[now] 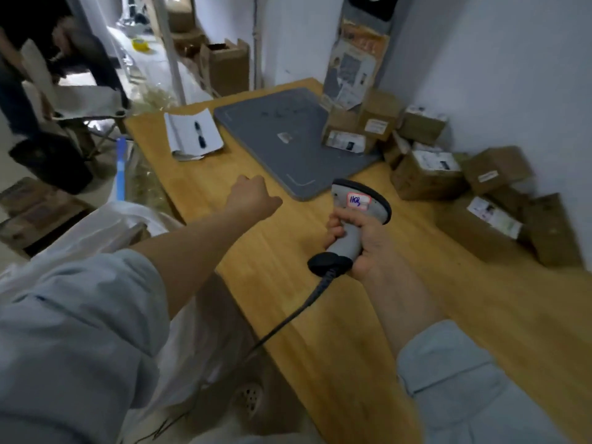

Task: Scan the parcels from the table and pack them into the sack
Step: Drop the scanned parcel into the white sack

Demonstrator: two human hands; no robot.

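Wooden worktop (352, 315) by the white wall has brown parcels (426, 174) piled on its right side beside a grey mat (288, 145), the white sack (96, 225) sits at its left edge, the right hand (362, 241) grips a scanner (355, 216), and the left hand (253, 197) is curled up, holding nothing.

Smooth wooden table (336, 315), brown cardboard parcels (426, 174), matt grey mat (288, 149)

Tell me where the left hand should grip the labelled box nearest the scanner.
Probably the near left edge of the box, with the left hand coming from the mat side: those faces stand clear, while other parcels crowd its far and right sides.
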